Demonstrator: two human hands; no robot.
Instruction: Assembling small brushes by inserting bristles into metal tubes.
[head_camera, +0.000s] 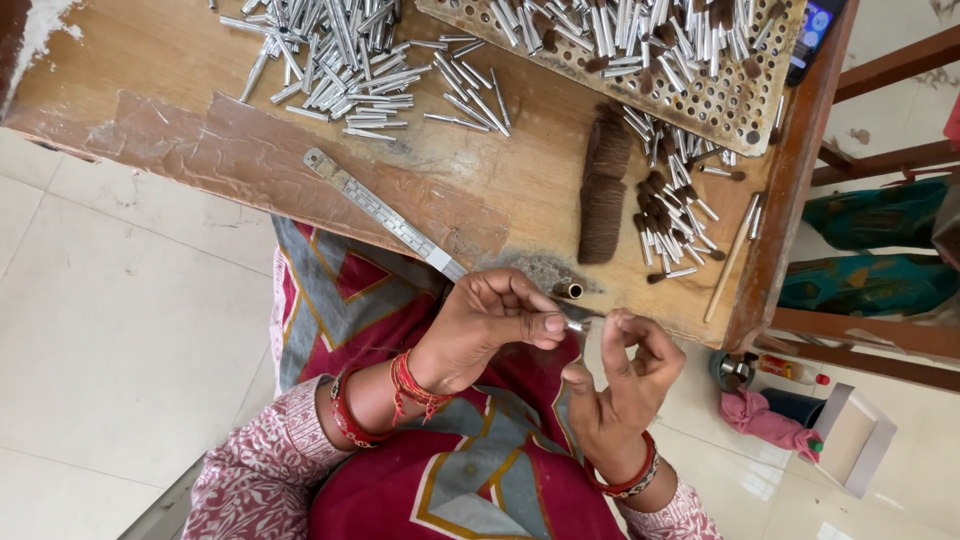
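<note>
Both hands meet just off the near edge of a worn wooden worktop (200, 60), above a lap in red patterned cloth (470, 470). Fingertips of the left hand (480, 325) are pressed together on a thin silver metal tube (578, 318), thumb against forefinger, the other fingers curled under. Right hand (620, 385) touches the free end of that same tube with thumb and forefinger closing on it, while its remaining fingers fan apart and upward. Red thread bangles circle both wrists, and pink printed sleeves cover the forearms.

Just beyond the hands, on the near edge of the worktop, lies a short brass-coloured ferrule (568, 290). A long steel ruler (385, 215) slants from mid-worktop toward the left hand. Toward the right edge sits a stack of dark brown bristle bundles (603, 195), and beside it a scatter of small silver tubes tipped with brown hair (672, 215). A plain wooden stick (730, 258) lies along the right edge. At the far edge a heap of bare silver tubes (345, 55) spreads on the left, and a perforated board (730, 100) loaded with more tubes fills the far right corner, with a phone (815, 30) past it. Pale floor tiles (110, 330) lie below on the left
</note>
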